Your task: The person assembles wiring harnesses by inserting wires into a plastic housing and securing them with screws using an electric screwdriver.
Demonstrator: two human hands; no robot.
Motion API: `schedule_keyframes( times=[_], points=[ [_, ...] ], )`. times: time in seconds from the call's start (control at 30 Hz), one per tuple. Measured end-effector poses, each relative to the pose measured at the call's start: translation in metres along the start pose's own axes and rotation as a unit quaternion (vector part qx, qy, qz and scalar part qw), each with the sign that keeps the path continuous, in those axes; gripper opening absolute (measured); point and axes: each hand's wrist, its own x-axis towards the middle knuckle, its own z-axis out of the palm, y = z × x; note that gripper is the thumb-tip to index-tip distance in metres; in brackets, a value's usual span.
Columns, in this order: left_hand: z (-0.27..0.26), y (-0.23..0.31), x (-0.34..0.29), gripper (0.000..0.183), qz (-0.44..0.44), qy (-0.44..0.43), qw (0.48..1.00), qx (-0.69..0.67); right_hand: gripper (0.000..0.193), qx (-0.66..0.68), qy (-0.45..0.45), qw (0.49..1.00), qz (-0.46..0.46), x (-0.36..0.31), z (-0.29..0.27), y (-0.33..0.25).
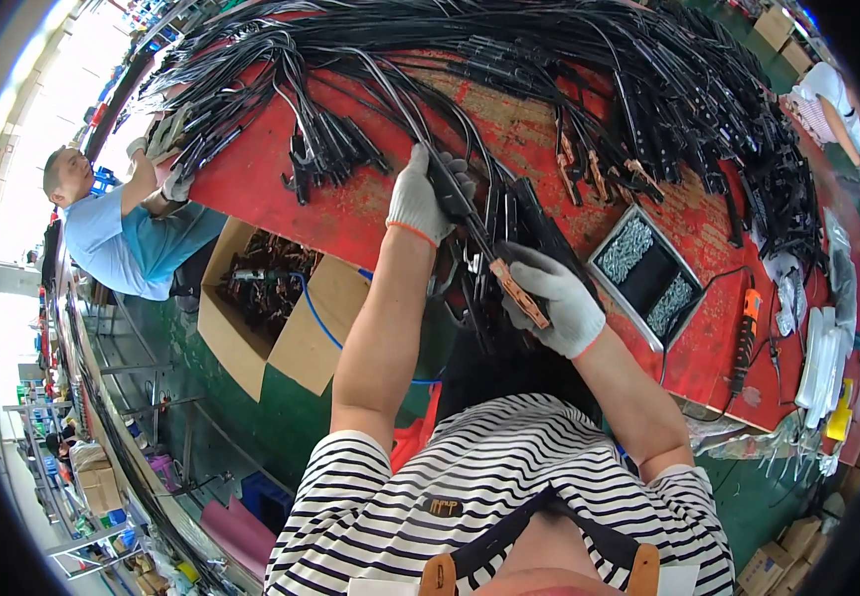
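Metal piece (520,295) coppery, elongated; right hand (557,296) knit-gloved.

One copper-coloured clamp (521,298) is held, with at least three other clamps (568,174) far on one red table (251,189). One tray (651,276) carries two heaps of screws (626,248); one orange-handled tool (748,333) lies right, one cardboard box (311,318) left; black cables (420,38) (too tangled to count).

Lower centre of frame: black-and-white striped short-sleeved shirt (509,452), dark collar (597,539), small chest patch (443,507). Mid-frame: hands (416,199) in white gloves (567,298), orange-edged cuffs (411,232).
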Motion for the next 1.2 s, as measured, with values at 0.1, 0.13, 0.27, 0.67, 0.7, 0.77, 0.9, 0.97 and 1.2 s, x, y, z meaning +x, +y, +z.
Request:
schedule_keyframes(
  times=[0.1,0.13,0.27,0.67,0.7,0.77,0.9,0.97,1.2],
  points=[
    [-0.024,-0.005,-0.007,0.038,0.052,0.087,0.989,0.112,0.053,-0.176,0.038,0.982,-0.047,-0.004,0.021,0.008],
    [-0.026,-0.003,-0.008,0.038,0.048,0.091,0.988,0.112,0.053,-0.174,0.041,0.983,-0.043,-0.002,0.021,0.011],
    [-0.02,-0.009,-0.031,0.026,0.038,0.072,0.994,0.072,0.051,-0.19,0.071,0.974,-0.105,0.004,0.01,0.018],
    [-0.026,-0.021,-0.035,0.026,-0.021,0.044,0.987,0.154,0.054,-0.152,0.057,0.982,-0.1,0.001,0.007,0.022],
    [-0.026,-0.021,-0.034,0.028,-0.014,0.056,0.982,0.178,0.053,-0.155,0.049,0.982,-0.093,0.001,0.004,0.021],
    [-0.032,-0.017,-0.035,0.03,-0.034,0.023,0.989,0.139,0.052,-0.115,0.05,0.99,-0.065,-0.007,0.014,0.01],
    [-0.03,-0.023,-0.045,0.031,-0.02,-0.045,0.992,0.114,0.051,-0.091,0.079,0.99,-0.077,-0.007,0.016,0.005],
    [-0.025,-0.033,-0.054,0.032,0.037,-0.034,0.987,0.15,0.049,-0.179,0.097,0.966,-0.156,-0.005,0.012,0.008],
    [-0.005,-0.065,-0.067,0.026,0.102,0.058,0.976,0.184,0.045,-0.219,0.206,0.922,-0.246,0.006,0.023,0.02]
  ],
)
